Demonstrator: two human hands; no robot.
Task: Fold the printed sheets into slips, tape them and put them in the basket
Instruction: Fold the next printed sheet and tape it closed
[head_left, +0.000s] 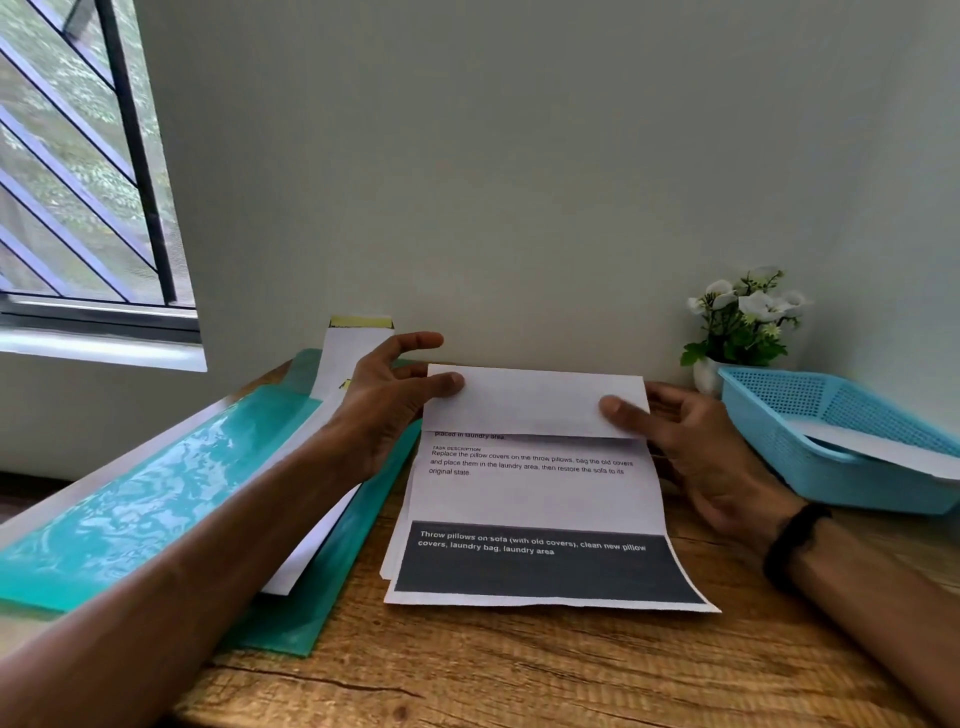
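At nine o'clock on the wooden table (519, 670) lies a glossy teal plastic folder (156, 499), opened out, with a stack of plain white sheets (311, 551) showing from under the forearm and a white pad with a yellow top edge (358, 332) propped behind it at eleven o'clock. It looks like the supply pile, kept on the side away from the basket so that work runs across the table.

The left hand (384, 405) reaches in from seven o'clock, forearm laid diagonally over the folder. Its thumb lies on the upper left corner of the folded flap with the fingers behind, the index finger raised free, so the grip is a narrow pinch on the paper.

At the centre lies the white printed sheet with a dark grey band (535, 499), flat on the wood. Its far edge is turned over toward the person, covering the top lines of text; this is likely an early fold of the slip, held at both ends to keep the crease square.

The right hand (696, 447), with a black band on the wrist, comes in from four o'clock, thumb on the flap's right end, fingers loosely curled beside it.

At three o'clock sits the light blue perforated plastic basket (779, 431), a white paper (878, 441) already inside; behind it, a small white pot of white flowers (743, 322).
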